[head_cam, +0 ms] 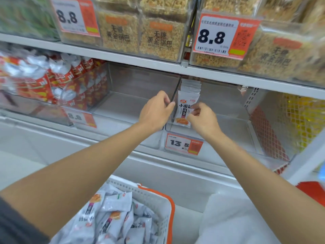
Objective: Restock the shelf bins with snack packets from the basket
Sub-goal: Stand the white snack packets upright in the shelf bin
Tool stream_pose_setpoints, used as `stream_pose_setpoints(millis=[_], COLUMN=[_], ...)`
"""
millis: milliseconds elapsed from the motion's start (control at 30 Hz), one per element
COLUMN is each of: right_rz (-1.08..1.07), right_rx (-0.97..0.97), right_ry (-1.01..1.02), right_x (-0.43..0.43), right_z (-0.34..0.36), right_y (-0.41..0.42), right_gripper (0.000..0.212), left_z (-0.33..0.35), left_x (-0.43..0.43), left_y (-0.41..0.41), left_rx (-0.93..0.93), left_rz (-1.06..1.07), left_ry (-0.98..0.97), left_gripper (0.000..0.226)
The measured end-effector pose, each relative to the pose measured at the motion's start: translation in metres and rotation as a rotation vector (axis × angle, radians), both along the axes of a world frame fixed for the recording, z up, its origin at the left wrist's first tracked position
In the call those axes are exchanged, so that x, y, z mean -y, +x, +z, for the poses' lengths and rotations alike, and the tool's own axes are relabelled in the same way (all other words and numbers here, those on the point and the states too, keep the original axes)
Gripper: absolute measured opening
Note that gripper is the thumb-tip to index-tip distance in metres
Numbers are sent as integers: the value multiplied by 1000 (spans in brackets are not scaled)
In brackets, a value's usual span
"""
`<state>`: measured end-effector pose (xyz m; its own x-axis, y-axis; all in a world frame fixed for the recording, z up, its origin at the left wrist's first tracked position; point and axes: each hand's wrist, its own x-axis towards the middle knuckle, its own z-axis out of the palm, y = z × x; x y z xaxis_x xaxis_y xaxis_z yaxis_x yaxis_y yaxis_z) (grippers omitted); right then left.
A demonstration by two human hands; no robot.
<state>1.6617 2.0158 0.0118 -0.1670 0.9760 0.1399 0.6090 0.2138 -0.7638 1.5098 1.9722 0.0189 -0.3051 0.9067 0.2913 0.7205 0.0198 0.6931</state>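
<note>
several packets (190, 86): stood in bin (226, 110)
left hand (155, 110): divider (177, 88) pinched
right hand (204, 118): front packet (184, 107) pinched, 3 o'clock edge

**Other stock and price tags around the shelf**

Clear tubs of golden rice crackers (160, 37) line the upper shelf. Two orange-and-white price tags reading 8.8 sit in front of them, one on the left (75, 16) and one on the right (223, 36). Below left lies a heap of red-and-silver packs (35, 80). A 13.5 tag (183, 144) hangs lower down. At right, yellow goods (302, 118) show behind white mesh (281, 138).
</note>
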Motion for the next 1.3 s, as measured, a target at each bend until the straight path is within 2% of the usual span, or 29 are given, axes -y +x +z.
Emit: stream_pose_setpoints(millis=[67, 133, 233, 300, 433, 533, 600, 667, 767, 900, 1000, 1133, 1233, 1300], right_rz=[41, 116, 212, 312, 463, 556, 696, 859, 913, 904, 924, 802, 580, 385], right_rx=[-62, -90, -66, 24, 265, 413, 518, 696, 820, 816, 784, 553, 408, 206], right_ry=[156, 259, 244, 158, -203, -415, -422, -324, -255, -84, 2, 113, 46, -127], right_x=[29, 57, 92, 109, 129, 146, 160, 171, 183, 181, 170, 158, 151, 149], right_z=[-6, -18, -45, -69, -127, -171, -197, -224, -254, -268, -254, -204, -163, -138], right_y=[-6, -14, -27, -34, -44, -51, -55, -61, -72, -74, -74, -73, -63, -54], right_gripper=[21, 18, 18, 18, 18, 22, 32, 46, 47, 31, 23, 28, 34, 42], left_z=[-6, -16, -39, -58, -94, -110, -117, -122, -122, -122, -123, -123, -115, -108], left_x=[30, 60, 102, 128, 173, 186, 186, 182, 182, 181, 181, 183, 187, 192], left_y=[1, -1, -14, -28, -61, -71, -69, -67, -67, -72, -74, -79, -77, -68], left_rx=[-34, -112, -216, -249, -366, -441, -459, -458, -464, -447, -459, -506, -496, -359], left_rz=[6, 33, 72, 84, 58, -2, -71, -108, -126, -138, -159, -200, -234, -283], left_ry=[6, -13, -131, -294, -748, -935, -987, -998, -1011, -1024, -1048, -1160, -1174, -1143], left_gripper=[14, 11, 9, 7, 20, 21, 22, 26, 28, 30, 32, 40, 50, 73])
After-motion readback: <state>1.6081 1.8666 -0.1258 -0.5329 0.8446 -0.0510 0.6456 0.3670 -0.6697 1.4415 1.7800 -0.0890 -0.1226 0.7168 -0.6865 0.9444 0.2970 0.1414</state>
